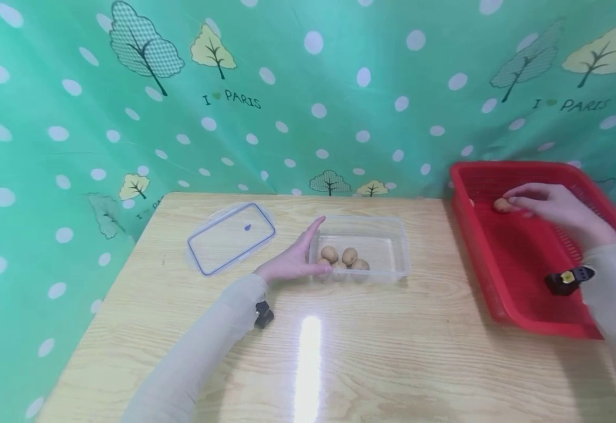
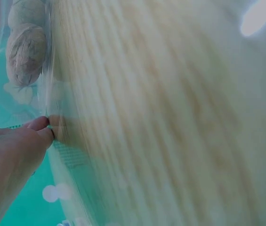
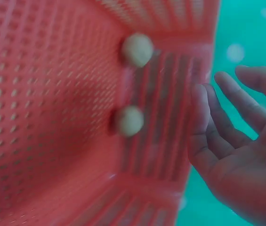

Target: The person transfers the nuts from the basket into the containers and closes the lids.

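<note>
At the left end of a clear plastic container (image 1: 400, 247), my left hand (image 1: 294, 258) holds the side, thumb over the front corner and fingers along the left wall. Several walnuts (image 1: 349, 255) lie in the container's left half; one walnut (image 2: 26, 54) shows wrinkled through the plastic in the left wrist view. My right hand (image 1: 556, 208) reaches into a red basket (image 1: 477, 264), its fingertips close to a walnut (image 1: 502, 205). In the right wrist view, the fingers are spread and hold nothing, with two walnuts (image 3: 137, 50) in the basket beyond them.
A clear lid (image 1: 231, 238) with a blue seal lies on the wooden table (image 1: 392, 352), left of the container. Behind the table hangs a green dotted curtain (image 1: 286, 76). The basket's high rim (image 1: 490, 282) stands at the table's right side.
</note>
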Demonstrator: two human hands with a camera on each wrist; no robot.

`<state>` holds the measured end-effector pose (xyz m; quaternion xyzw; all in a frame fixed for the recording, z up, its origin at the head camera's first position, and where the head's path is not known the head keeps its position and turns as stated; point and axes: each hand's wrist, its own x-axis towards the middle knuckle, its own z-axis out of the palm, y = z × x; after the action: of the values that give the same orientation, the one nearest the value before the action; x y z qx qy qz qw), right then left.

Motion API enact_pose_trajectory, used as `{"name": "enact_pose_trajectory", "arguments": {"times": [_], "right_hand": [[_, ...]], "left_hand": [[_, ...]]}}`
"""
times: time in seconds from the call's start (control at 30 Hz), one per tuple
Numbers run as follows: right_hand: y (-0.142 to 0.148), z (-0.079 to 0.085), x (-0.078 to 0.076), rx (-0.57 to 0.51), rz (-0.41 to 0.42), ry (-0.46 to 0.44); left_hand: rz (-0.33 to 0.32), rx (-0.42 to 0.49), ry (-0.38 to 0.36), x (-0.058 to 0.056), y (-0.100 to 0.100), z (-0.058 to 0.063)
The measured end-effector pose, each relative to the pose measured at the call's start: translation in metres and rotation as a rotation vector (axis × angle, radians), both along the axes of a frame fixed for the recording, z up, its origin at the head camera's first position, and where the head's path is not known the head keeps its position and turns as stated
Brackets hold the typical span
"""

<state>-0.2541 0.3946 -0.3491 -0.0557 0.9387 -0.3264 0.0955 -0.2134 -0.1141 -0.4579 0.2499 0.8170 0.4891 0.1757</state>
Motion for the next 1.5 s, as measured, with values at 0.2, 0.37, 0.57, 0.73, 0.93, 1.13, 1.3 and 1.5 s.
{"name": "enact_pose_trajectory", "arguments": {"times": [0.2, 0.37, 0.57, 0.73, 0.93, 1.13, 1.3, 1.5], "right_hand": [[0.031, -0.023, -0.009, -0.051, -0.005, -0.043], [0.045, -0.034, -0.013, -0.064, 0.007, -0.098], [0.051, -0.037, -0.017, -0.025, 0.035, -0.11], [0.054, -0.04, -0.019, 0.013, 0.043, -0.131], [0.052, -0.048, -0.027, 0.02, 0.092, -0.112], [0.039, -0.051, -0.034, -0.002, 0.118, -0.135], [0.029, -0.053, -0.042, 0.059, 0.119, -0.101], [0.024, -0.057, -0.047, 0.095, 0.102, -0.064]], "left_hand": [[-0.002, 0.005, 0.006, 0.001, 0.002, 0.0], [-0.004, -0.005, 0.018, 0.001, 0.004, 0.001], [-0.001, -0.014, 0.017, 0.003, 0.005, 0.002], [-0.01, -0.014, 0.02, 0.004, 0.008, 0.002], [-0.005, -0.017, 0.031, 0.004, 0.008, 0.001], [0.005, -0.011, 0.022, 0.006, 0.004, -0.001], [0.011, -0.003, 0.009, 0.006, 0.002, 0.0], [0.004, -0.007, 0.003, 0.005, 0.002, 0.001]]}}
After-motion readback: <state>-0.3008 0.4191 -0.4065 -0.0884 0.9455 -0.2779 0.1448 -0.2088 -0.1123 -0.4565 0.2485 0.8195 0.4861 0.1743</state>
